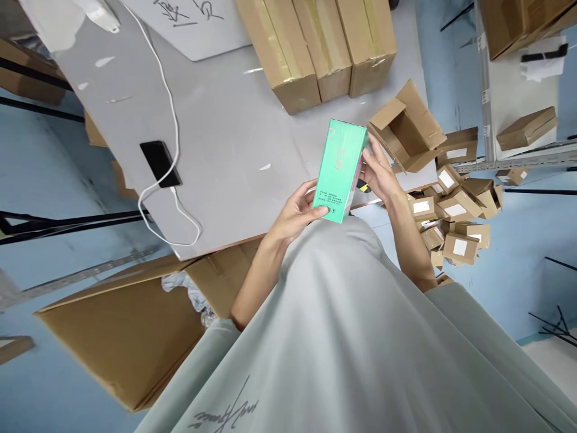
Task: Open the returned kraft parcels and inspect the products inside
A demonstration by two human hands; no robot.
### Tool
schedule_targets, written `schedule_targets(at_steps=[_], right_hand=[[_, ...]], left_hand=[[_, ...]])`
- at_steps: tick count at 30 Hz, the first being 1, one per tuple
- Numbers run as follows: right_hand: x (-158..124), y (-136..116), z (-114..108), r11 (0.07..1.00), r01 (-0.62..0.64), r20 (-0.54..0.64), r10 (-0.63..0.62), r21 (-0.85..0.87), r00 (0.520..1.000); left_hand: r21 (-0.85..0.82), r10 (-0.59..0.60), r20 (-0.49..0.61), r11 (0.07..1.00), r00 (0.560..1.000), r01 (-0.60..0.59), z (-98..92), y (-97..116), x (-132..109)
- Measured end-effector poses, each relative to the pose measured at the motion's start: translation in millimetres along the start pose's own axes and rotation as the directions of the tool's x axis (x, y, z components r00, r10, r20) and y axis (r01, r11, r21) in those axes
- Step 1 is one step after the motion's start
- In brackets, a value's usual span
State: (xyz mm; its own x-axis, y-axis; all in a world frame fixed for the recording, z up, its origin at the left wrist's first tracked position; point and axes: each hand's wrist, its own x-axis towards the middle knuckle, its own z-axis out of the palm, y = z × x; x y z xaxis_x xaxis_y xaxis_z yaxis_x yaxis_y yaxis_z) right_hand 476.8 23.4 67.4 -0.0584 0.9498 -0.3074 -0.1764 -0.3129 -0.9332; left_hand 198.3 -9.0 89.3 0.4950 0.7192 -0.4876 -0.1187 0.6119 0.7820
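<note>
Between my hands is a green printed box point(340, 171), tilted, above the table's near edge. My left hand point(300, 210) is closed on its lower left corner, with the thumb lying across the printed face. At the upper right side, my right hand point(377, 168) grips the box's edge; some of its fingers are hidden behind it. Just beyond my right hand stands a small open cardboard box point(408, 129) with its flaps up. A black and yellow item point(363, 186), partly covered, shows beneath my right hand.
Three taped cartons point(322, 54) stand at the table's far side. A black phone point(160, 163) with a white cable lies on the grey table point(225, 156). Several small cartons point(455, 210) are piled on the floor to the right. A large open carton point(130, 331) stands at lower left.
</note>
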Motion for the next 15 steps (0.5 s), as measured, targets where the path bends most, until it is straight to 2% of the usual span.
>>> schedule_targets(at_steps=[7, 11, 15], right_hand=[[5, -3, -37, 0.999, 0.029, 0.047, -0.030, 0.025, 0.998], [6, -5, -47, 0.997, 0.072, 0.001, -0.073, 0.024, 0.997], [6, -3, -54, 0.998, 0.062, -0.066, -0.060, 0.023, 0.996]], left_hand=[[-0.008, -0.009, -0.037, 1.000, 0.999, 0.009, 36.6, -7, 20], [-0.022, -0.049, -0.019, 0.999, 0.999, 0.048, 50.7, -8, 30], [-0.081, -0.101, 0.044, 0.991, 0.994, 0.105, 60.9, -4, 41]])
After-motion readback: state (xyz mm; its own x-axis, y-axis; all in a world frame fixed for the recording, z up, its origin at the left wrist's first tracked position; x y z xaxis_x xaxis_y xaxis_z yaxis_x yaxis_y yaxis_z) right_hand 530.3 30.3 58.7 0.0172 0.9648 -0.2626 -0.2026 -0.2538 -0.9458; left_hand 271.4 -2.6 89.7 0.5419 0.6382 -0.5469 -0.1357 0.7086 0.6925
